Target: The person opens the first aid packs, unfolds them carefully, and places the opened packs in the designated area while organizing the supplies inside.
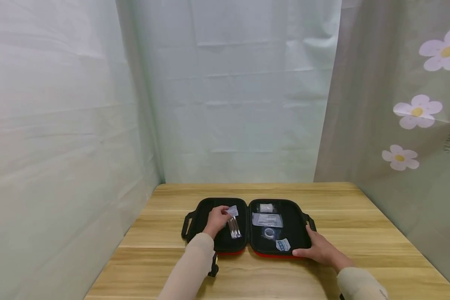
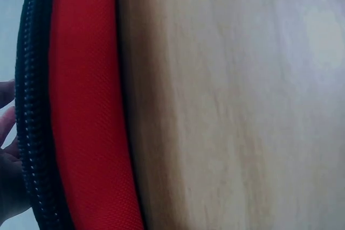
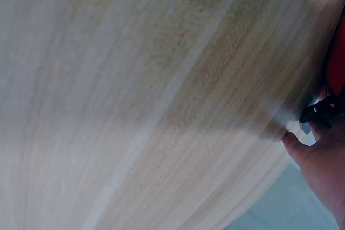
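A black-lined zip case [image 1: 218, 245] with a red outside lies opened flat on the table. My left hand [image 1: 217, 217] is over its left half, fingertips at the upper end of a clear packet of swab sticks [image 1: 234, 228], which they seem to pinch. Just behind those fingertips is a white packet [image 1: 233, 210]. My right hand [image 1: 318, 247] holds the front right corner of the case, thumb along the front rim and fingers by the side handle [image 1: 309, 221]. In the left wrist view, the red case wall [image 2: 89, 100] hides most of the left hand.
The right half holds a white roll [image 1: 266, 208], a flat printed packet [image 1: 267, 220], a bagged tape ring [image 1: 268, 233] and a small blue-and-white packet [image 1: 283, 244]. Wooden tabletop [image 1: 270, 279] surrounds the case. Pale curtains [image 1: 240, 104] hang behind and at both sides.
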`<control>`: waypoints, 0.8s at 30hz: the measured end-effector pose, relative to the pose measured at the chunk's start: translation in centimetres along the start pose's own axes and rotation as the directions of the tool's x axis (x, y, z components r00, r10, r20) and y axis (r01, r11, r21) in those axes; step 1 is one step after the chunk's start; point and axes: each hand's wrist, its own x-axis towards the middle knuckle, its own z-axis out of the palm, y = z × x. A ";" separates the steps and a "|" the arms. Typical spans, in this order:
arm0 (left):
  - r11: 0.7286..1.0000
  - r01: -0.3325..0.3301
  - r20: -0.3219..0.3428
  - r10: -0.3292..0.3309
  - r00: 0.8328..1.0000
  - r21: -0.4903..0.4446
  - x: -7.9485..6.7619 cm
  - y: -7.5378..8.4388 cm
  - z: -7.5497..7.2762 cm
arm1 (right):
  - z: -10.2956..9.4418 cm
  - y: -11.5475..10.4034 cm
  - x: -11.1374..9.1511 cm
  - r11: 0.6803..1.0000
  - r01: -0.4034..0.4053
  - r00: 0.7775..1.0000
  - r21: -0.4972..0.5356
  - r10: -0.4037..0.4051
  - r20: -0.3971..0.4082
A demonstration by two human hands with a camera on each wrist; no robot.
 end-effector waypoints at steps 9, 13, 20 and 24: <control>1.000 0.029 0.006 -0.029 1.000 -0.002 0.3 -0.2 0.0 | -0.3 -0.8 -0.3 1.000 -0.003 1.000 -0.008 0.003 0.004; 0.999 0.045 0.021 -0.045 0.999 0.001 0.4 -0.1 0.0 | -0.4 -0.9 -0.3 1.000 -0.009 1.000 -0.011 0.009 0.003; 0.998 0.033 0.079 -0.036 0.996 0.046 0.3 -0.1 -0.1 | -0.3 -0.7 -0.3 1.000 -0.008 1.000 -0.003 0.008 0.007; 0.998 -0.005 0.111 -0.002 0.994 0.068 0.1 0.1 -0.1 | -0.3 -0.6 -0.3 1.000 -0.006 1.000 -0.006 0.006 0.006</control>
